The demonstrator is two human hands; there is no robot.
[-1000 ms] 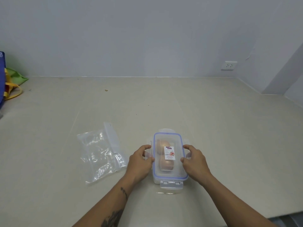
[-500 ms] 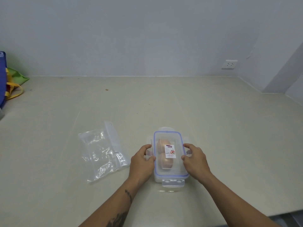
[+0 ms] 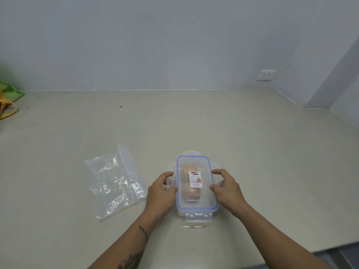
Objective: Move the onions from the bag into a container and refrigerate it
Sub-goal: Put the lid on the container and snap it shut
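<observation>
A clear plastic container with a blue-rimmed lid and a white label sits on the counter near the front edge. Two brown onions show through the lid. My left hand grips the left side clip of the container. My right hand grips the right side clip. The near clip sticks out flat toward me. The empty clear zip bag lies flat to the left of the container.
A beige counter runs to a white wall with a socket at the back right. A green and yellow cloth bag lies at the far left edge. The counter's front edge shows at the bottom right.
The hands stay on the container's side clips with only slight finger shifts. The view has shifted a little; the blue thing at far left is out of frame.
</observation>
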